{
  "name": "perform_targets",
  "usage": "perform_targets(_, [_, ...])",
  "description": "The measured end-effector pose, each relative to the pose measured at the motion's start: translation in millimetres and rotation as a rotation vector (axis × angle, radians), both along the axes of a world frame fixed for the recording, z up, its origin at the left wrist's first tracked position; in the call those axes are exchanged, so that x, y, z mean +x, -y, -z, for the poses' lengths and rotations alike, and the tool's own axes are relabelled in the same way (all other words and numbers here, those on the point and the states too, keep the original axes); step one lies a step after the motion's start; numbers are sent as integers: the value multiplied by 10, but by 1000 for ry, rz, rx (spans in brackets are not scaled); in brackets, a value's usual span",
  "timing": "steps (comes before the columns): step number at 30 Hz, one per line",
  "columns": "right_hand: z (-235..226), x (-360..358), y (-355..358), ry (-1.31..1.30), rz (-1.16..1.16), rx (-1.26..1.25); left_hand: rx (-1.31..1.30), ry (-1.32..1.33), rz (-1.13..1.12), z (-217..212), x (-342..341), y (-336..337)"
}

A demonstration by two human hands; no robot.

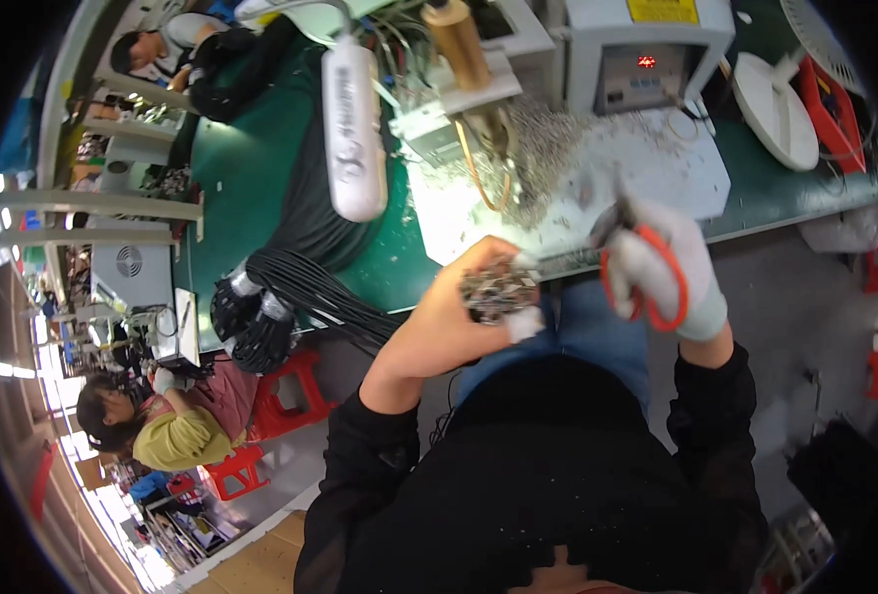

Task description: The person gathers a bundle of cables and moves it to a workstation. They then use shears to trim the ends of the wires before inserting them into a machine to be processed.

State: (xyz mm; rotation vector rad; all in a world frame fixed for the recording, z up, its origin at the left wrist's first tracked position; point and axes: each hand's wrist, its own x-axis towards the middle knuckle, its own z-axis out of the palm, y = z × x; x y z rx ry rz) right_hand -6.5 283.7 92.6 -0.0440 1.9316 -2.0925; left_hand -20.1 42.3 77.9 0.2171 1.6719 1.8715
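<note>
My left hand [464, 302] is wrapped round a bundle of black cables [335, 305], just off the table's front edge. The cut ends [498, 287] face up out of my grip, a tight cluster of grey and brownish tips. White covering shows on some of those fingertips. My right hand [672, 262], in a white glove, grips scissors [669, 287] with orange-red handles. Their dark blades [612, 220] point up and left, smeared by motion, apart from the bundle.
A white board [657, 168] strewn with metal scraps [543, 148] lies on the green table [251, 168]. Beyond it stand a machine with a brown cylinder [456, 45] and a grey box with a red display [647, 64]. A white lamp [353, 129] hangs at left. Two people work leftward.
</note>
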Motion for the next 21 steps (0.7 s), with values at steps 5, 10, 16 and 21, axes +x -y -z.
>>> perform_targets(5, [35,332,233,46,43,136,-159,-118,130,86,52,-242])
perform_targets(10, [60,372,236,47,67,5,-212,-217,199,156,81,-235])
perform_targets(16, [122,338,204,225,-81,-131,-82,-231,184,79,143,-178])
perform_targets(21, [193,292,165,174,23,-178,-31,-90,80,59,140,-159])
